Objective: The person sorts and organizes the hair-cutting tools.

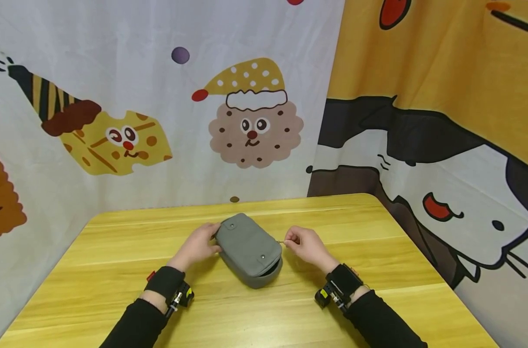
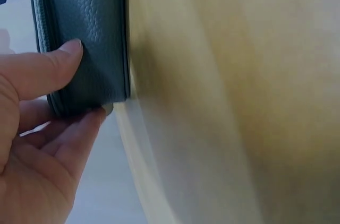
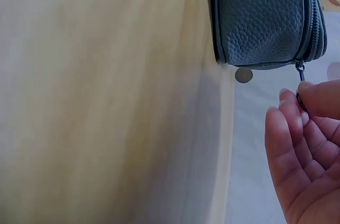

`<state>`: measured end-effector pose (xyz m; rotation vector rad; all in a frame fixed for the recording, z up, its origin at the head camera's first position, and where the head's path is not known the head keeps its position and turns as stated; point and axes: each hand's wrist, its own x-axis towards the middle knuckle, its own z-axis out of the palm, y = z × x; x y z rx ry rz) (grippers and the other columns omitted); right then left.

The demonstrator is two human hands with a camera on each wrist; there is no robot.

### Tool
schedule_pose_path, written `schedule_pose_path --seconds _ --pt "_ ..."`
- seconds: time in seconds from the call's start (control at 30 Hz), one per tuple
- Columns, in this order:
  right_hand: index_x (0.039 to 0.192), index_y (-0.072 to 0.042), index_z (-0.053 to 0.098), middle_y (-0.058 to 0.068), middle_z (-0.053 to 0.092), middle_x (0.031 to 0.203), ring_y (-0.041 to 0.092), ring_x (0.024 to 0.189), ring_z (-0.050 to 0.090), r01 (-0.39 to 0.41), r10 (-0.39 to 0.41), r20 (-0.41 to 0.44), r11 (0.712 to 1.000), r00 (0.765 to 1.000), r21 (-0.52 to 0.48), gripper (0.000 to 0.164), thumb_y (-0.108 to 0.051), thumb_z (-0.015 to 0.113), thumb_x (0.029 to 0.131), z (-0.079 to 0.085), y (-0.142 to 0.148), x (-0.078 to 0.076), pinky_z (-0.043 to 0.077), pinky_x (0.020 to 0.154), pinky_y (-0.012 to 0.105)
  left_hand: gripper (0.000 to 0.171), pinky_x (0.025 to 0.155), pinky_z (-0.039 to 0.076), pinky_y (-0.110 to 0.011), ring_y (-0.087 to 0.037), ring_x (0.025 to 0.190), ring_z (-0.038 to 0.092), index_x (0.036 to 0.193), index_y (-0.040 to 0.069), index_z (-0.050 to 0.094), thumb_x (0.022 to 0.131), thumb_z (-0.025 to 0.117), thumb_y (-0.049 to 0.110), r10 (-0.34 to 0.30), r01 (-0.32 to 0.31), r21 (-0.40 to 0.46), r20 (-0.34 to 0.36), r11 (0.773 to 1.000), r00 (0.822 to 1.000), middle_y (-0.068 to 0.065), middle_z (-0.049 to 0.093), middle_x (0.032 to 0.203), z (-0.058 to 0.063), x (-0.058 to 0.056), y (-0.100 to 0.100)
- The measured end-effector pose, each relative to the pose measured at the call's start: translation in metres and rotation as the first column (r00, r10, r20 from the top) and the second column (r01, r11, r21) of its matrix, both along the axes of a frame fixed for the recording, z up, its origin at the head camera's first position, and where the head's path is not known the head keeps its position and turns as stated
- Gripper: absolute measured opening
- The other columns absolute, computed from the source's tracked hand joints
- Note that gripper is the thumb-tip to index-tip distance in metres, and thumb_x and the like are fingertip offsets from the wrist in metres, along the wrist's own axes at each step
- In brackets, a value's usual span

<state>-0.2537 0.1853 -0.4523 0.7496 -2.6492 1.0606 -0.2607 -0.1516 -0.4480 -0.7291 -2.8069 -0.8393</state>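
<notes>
A grey grained-leather zip pouch (image 1: 248,246) lies flat on the wooden table, turned at a slant. Its lid carries two small snaps, and at the near end the zipped edge gapes into a dark slit (image 1: 270,269). My left hand (image 1: 200,245) grips the pouch's far left end; in the left wrist view the thumb (image 2: 64,65) presses its side while the fingers wrap the end. At the right side, my right hand (image 1: 306,245) pinches the zipper pull (image 3: 302,74) between thumb and fingers. The zip teeth (image 3: 313,17) near that pull look closed.
The yellow wood-grain table (image 1: 129,251) runs back to a cartoon-printed curtain (image 1: 138,43), with another printed curtain (image 1: 442,159) along the right. Both wrists wear black bands with small cameras (image 1: 184,294).
</notes>
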Motion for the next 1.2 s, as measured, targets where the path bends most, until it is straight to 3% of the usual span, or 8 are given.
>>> schedule_pose_path --seconds 0.27,0.33,0.57,0.73,0.97,1.2 --pt "0.081 -0.013 0.060 -0.009 0.053 0.070 0.006 0.060 0.046 0.013 -0.013 -0.087 1.000 0.996 -0.005 0.018 -0.002 0.072 0.088 -0.001 -0.003 -0.009 0.042 0.057 0.026 0.067 0.086 0.052 -0.046 -0.036 0.103 0.062 0.136 -0.012 0.051 0.080 0.082 0.007 0.141 -0.141 0.003 0.009 0.990 0.990 -0.027 0.061 0.121 0.001 0.020 0.005" --pt "0.081 -0.013 0.061 -0.009 0.054 0.070 0.007 0.061 0.047 0.022 -0.021 -0.077 1.000 0.997 0.005 0.016 -0.004 0.072 0.088 -0.001 -0.004 -0.011 0.043 0.058 0.027 0.068 0.085 0.052 -0.047 -0.035 0.102 0.062 0.135 -0.012 0.052 0.079 0.083 0.008 0.162 -0.162 0.008 -0.002 0.987 0.987 -0.027 0.062 0.119 0.001 0.024 0.006" --pt "0.083 -0.013 0.063 -0.007 0.055 0.070 0.008 0.061 0.049 0.061 -0.061 0.001 0.997 0.998 0.045 0.013 -0.009 0.072 0.091 0.001 -0.007 -0.020 0.044 0.062 0.028 0.065 0.084 0.052 -0.047 -0.036 0.100 0.062 0.133 -0.010 0.056 0.078 0.085 0.010 0.210 -0.210 0.016 -0.015 0.978 0.977 -0.025 0.063 0.115 0.001 0.041 0.011" --pt "0.084 -0.012 0.063 -0.006 0.056 0.071 0.008 0.061 0.051 0.075 -0.076 0.016 0.996 0.997 0.049 0.012 -0.009 0.072 0.091 0.002 -0.009 -0.024 0.045 0.062 0.027 0.067 0.090 0.051 -0.051 -0.042 0.107 0.061 0.133 -0.012 0.054 0.079 0.084 0.012 0.232 -0.232 0.001 -0.025 0.973 0.972 -0.028 0.062 0.117 0.002 0.048 0.014" --pt "0.084 -0.013 0.064 -0.005 0.056 0.072 0.010 0.063 0.050 0.087 -0.088 0.026 0.995 0.996 0.054 0.011 -0.010 0.072 0.092 0.005 -0.011 -0.028 0.044 0.063 0.029 0.068 0.086 0.053 -0.049 -0.041 0.101 0.063 0.131 -0.015 0.053 0.078 0.085 0.013 0.256 -0.257 -0.020 -0.040 0.966 0.966 -0.029 0.063 0.111 0.003 0.055 0.018" --pt "0.085 -0.012 0.064 -0.005 0.057 0.073 0.011 0.065 0.051 0.097 -0.099 0.035 0.994 0.994 0.056 0.010 -0.010 0.071 0.092 0.004 -0.013 -0.034 0.045 0.064 0.029 0.071 0.080 0.054 -0.048 -0.040 0.094 0.064 0.130 -0.019 0.051 0.079 0.084 0.016 0.276 -0.278 -0.049 -0.046 0.959 0.960 -0.030 0.063 0.108 0.006 0.070 0.024"
